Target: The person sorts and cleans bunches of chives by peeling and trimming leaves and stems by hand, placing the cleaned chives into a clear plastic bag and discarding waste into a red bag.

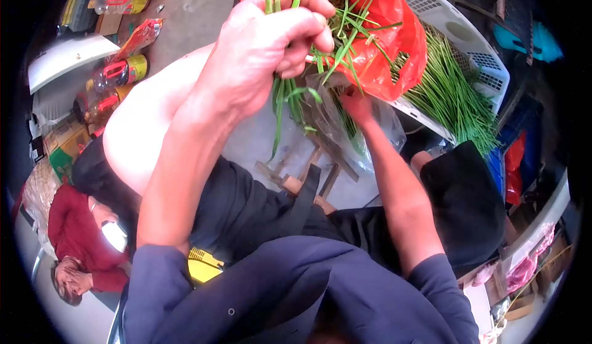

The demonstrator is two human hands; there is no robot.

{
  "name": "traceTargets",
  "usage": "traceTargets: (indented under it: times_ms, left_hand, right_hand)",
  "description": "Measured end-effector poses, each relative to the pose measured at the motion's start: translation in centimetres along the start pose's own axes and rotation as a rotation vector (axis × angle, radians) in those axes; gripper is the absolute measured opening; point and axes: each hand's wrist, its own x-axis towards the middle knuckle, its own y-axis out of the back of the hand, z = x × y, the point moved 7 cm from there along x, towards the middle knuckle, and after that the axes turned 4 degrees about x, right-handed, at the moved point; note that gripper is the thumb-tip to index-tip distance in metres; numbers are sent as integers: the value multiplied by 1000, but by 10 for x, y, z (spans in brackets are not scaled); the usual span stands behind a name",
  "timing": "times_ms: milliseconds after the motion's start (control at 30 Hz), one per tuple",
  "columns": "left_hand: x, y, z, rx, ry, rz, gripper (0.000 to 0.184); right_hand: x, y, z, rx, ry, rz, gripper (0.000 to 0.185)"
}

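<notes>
My left hand (271, 39) is closed round a few long green stalks (290, 100), whose leafy ends hang below the fist. Beside it is an open red plastic bag (401, 51) with loose green trimmings (351, 20) in its mouth. Under the bag's lower edge, my right hand (356, 105) has its fingers curled in, next to a clear plastic bag (370, 137) with some green showing through. The red bag partly hides these fingers, so what they grip is unclear.
A white plastic basket (456, 11) at the right holds many long green stalks (453, 88). Below is a small wooden stool or frame (293, 184). Bottles (126, 69) line the left. Another person in a dark red top (77, 221) is at the lower left.
</notes>
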Motion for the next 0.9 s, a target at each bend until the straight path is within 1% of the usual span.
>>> traceTargets:
  times_ms: [33, 67, 133, 167, 200, 267, 300, 333, 400, 433, 500, 533, 567, 667, 867, 900]
  left_hand:
    - [-1, -2, 1, 21, -22, -9, 20]
    - [-2, -3, 3, 43, -46, -18, 19]
    - [-3, -3, 2, 41, -94, -48, 19]
    - [-4, -3, 1, 53, -85, -52, 18]
    - [-4, -3, 0, 66, -74, -56, 18]
    - [-3, -3, -5, 51, -88, -83, 17]
    - [-1, -2, -8, 70, -100, -84, 17]
    - [-1, -3, -9, 89, -113, -84, 18]
    - [1, -4, -14, 90, -100, -96, 16]
    - [2, -5, -18, 103, -79, -107, 16]
    - [3, -8, -26, 137, -30, -133, 15]
    - [1, -11, -27, 137, -44, -140, 15]
    - [-1, -15, -31, 170, -12, -171, 15]
    - [-3, -25, -46, 271, 65, -257, 13]
    - [-13, -48, -74, 284, 138, -464, 14]
    - [-16, -53, -75, 297, 134, -497, 17]
  right_hand:
    - [2, 13, -14, 71, -4, -8, 18]
    - [2, 21, -22, 64, 1, -3, 18]
    - [1, 21, -26, 289, -214, -199, 18]
    - [-8, 20, -29, 444, -363, -344, 18]
    - [-14, 29, -41, 438, -358, -334, 18]
    - [-31, 41, -61, 436, -391, -386, 15]
    - [-36, 48, -74, 411, -360, -450, 15]
    - [-38, 58, -84, 404, -355, -437, 15]
    - [-43, 71, -107, 632, -408, -455, 15]
    - [-41, 81, -118, 728, -430, -417, 13]
    - [-32, 110, -141, 806, -423, -322, 12]
    - [-28, 125, -153, 844, -433, -261, 12]
    - [-25, 139, -167, 948, -423, -242, 12]
    - [-21, 171, -193, 1035, -374, -172, 15]
    - [-16, 186, -206, 1055, -291, -63, 18]
    - [-17, 185, -208, 1049, -281, -46, 19]
